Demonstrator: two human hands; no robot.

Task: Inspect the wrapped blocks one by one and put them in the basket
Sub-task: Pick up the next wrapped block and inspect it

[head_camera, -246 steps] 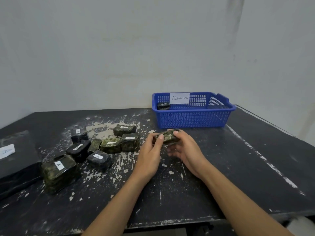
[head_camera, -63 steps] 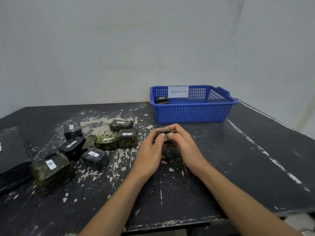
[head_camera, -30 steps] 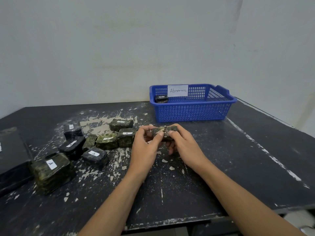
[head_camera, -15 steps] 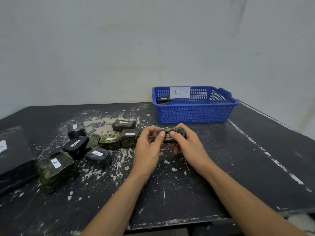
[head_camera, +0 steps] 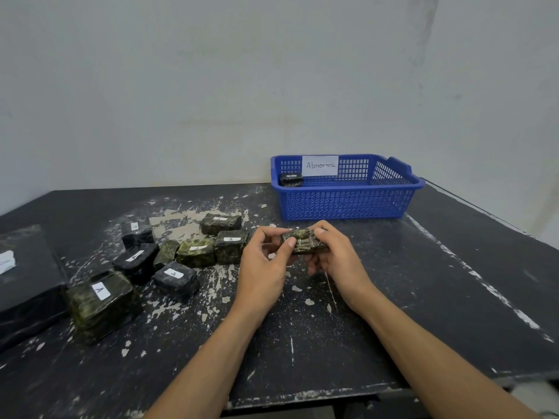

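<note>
A small dark green wrapped block is held just above the table between both hands. My left hand pinches its left end with thumb and fingers. My right hand grips its right end, fingers curled over the top. Behind them stands a blue mesh basket with a paper tag reading "Abnormal"; one black wrapped block lies in its far left corner. Several more wrapped blocks with white "A" labels lie to the left, among them a large green one and a black one.
The black table top is scuffed with white flakes. A large black wrapped box sits at the left edge. A pale wall runs close behind the basket. The table's front edge lies near my forearms.
The block has been turned over between my fingers during the last seconds and stays at the same spot in front of the basket. The view has shifted slightly.
</note>
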